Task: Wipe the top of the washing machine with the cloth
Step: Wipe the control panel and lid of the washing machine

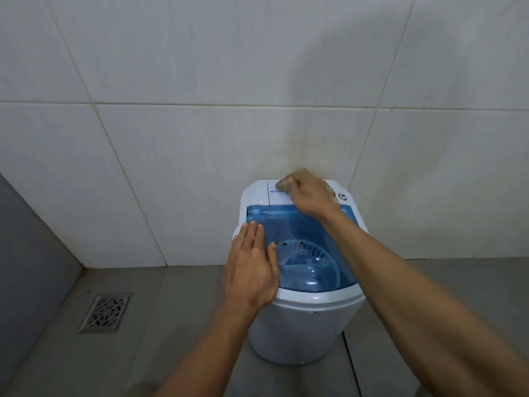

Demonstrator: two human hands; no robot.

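A small white washing machine (297, 325) with a see-through blue lid (309, 239) stands against the tiled wall. My left hand (253, 265) lies flat with straight fingers on the lid's left edge. My right hand (307, 196) is on the white control panel (276, 197) at the back, blurred, holding a brownish cloth (332, 193) under it. Only a frayed edge of the cloth shows to the right of the hand. A round knob (342, 197) sits at the panel's right end.
A white tiled wall (200, 138) rises right behind the machine. A metal floor drain (106, 312) lies in the grey floor at the left. A grey wall (25, 253) closes off the left side.
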